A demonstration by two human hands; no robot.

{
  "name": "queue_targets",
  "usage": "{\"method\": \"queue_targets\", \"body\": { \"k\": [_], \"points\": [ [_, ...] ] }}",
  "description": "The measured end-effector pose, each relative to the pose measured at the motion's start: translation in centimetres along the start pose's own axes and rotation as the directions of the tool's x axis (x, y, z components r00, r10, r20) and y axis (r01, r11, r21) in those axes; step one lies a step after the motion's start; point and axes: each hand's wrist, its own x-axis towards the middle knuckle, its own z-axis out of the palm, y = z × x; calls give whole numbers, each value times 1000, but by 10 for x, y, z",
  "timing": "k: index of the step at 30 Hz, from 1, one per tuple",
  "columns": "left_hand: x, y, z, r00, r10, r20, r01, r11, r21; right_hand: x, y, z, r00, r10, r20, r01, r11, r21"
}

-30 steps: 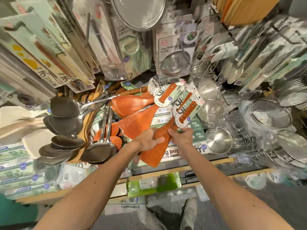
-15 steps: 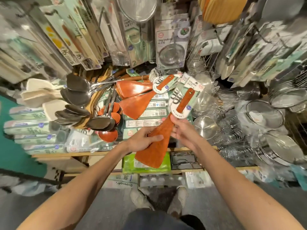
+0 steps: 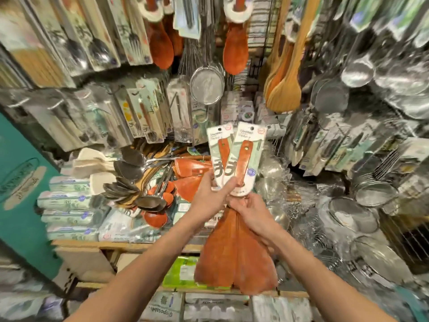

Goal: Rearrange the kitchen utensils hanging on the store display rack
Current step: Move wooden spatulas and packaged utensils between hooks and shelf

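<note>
Spatulas (image 3: 232,254) in left hand (image 3: 209,195), right hand (image 3: 251,211), hemmed-in

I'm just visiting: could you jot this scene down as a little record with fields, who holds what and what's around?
Held: two wooden spatulas, blades down, card labels up
Left hand: pinches the spatulas at the lower edge of the card labels
Right hand: grips their necks just below the cards
Hanging above: mesh strainer, pale wooden spoons
To the left: cluster of dark metal spoons
</note>
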Motion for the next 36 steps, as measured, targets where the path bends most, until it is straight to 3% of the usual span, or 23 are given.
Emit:
{"method": "queue_targets", "body": {
  "k": [6, 13, 18, 23, 27, 29, 36],
  "points": [
    [-21, 54, 13, 976, 217, -27, -219, 973, -73, -23, -55, 16, 978, -203, -42, 190, 959, -210],
    [-37, 69, 6, 966, 258, 8, -252, 950, -184, -62, -71, 15, 975, -212, -72, 203, 972, -115],
    [-38, 74, 1, 970, 234, 65, -215, 951, -224, -81, -75, -2, 979, -145, -145, 139, 989, -54],
    [-30, 83, -2, 967, 232, 110, -205, 956, -212, -86, -86, -33, 961, -101, -258, 73, 991, -116],
    [-20, 94, 4, 971, 201, 126, -170, 959, -225, -80, -99, -62, 930, -209, -302, 111, 944, -312],
    [-13, 99, 8, 971, 205, 126, -175, 962, -212, -75, -105, -75, 915, -250, -316, 143, 935, -325],
    [17, 129, 55, 989, 118, 83, -90, 955, -284, -37, -127, -130, 915, -263, -306, 240, 964, -111]
  ]
}}
